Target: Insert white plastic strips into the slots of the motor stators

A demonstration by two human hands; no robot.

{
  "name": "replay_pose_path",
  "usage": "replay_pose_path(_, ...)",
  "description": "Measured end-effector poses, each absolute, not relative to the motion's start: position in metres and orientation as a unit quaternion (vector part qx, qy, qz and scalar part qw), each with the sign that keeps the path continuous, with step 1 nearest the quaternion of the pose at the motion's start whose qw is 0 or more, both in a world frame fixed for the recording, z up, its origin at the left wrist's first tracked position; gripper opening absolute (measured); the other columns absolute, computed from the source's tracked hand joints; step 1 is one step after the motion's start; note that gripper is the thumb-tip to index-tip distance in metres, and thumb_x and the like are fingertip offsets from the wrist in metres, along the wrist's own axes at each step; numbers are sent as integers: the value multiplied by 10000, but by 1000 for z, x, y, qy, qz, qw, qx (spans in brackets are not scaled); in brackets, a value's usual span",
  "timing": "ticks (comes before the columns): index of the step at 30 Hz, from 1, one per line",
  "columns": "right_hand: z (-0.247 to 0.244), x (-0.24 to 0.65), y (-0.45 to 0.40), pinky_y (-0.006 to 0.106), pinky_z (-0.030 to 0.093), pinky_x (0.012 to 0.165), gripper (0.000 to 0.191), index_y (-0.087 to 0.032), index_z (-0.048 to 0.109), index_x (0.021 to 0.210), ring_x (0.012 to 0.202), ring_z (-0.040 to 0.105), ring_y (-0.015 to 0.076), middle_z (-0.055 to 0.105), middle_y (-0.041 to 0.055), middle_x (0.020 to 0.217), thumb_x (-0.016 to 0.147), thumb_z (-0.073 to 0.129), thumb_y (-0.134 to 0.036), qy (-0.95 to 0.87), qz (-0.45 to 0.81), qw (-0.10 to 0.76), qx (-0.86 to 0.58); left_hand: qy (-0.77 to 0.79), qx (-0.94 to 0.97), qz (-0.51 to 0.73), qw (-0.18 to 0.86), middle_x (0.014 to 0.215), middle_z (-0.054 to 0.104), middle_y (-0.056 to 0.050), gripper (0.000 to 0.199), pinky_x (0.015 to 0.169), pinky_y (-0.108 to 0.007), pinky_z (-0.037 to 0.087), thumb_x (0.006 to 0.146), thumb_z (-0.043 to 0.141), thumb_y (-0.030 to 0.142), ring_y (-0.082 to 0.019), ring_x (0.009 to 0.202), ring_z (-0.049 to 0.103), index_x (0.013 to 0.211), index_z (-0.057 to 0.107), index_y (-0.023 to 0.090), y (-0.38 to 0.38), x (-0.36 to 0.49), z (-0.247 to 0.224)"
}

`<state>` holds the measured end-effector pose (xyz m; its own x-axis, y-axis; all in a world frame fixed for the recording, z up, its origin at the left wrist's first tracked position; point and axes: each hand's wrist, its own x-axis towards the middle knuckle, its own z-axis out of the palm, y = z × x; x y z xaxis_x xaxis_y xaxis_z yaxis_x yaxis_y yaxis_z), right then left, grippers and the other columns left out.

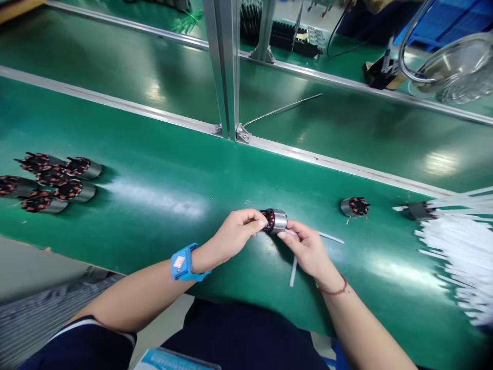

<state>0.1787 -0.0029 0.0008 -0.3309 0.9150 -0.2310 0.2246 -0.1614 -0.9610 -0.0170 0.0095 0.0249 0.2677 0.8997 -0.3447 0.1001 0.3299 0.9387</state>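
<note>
A motor stator (pixel 278 220), a silver ring with dark slots and copper windings, is between my two hands just above the green table. My left hand (pixel 241 231) is closed in a pinch at its winding end. My right hand (pixel 306 249) is closed at the opposite side, with a thin white strip (pixel 291 233) between thumb and fingers that reaches the stator. Another white strip (pixel 293 272) shows below the right hand, and one more strip (pixel 332 238) sticks out to its right. The exact contact at the fingertips is partly hidden.
Several more stators (pixel 75 191) are grouped at the left. One stator (pixel 354 206) stands to the right, near a dark block (pixel 419 210) with white strips. A large pile of white strips (pixel 458 262) lies at far right. An aluminium post (pixel 225 72) and rail (pixel 308 156) border the back.
</note>
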Motion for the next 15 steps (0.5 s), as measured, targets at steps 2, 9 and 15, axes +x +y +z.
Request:
replay_pose_path(2, 2, 179, -3, 318, 471, 773, 297, -183, 647, 1054, 851, 607, 192, 683, 71, 981, 856, 557, -386, -617, 536, 285, -501, 517, 476, 314, 638, 594, 471, 31, 159, 534, -230, 315, 786, 527, 280, -91, 552, 408, 717, 575, 145, 10, -17, 22)
replay_pose_path(9, 6, 177, -5, 314, 450, 729, 245, -200, 635, 1052, 794, 604, 197, 678, 70, 916, 893, 505, -334, -746, 366, 213, -514, 534, 571, 276, 559, 644, 490, 24, 156, 563, -239, 328, 805, 489, 225, -106, 599, 436, 677, 549, 157, 14, -21, 20)
replay_pose_path(15, 11, 167, -12, 298, 434, 791, 220, -200, 626, 1050, 888, 601, 203, 675, 75, 980, 904, 494, -298, -753, 329, 196, -536, 520, 727, 254, 370, 762, 527, -18, 228, 649, -282, 383, 881, 381, 209, -155, 715, 510, 716, 538, 185, 6, -21, 28)
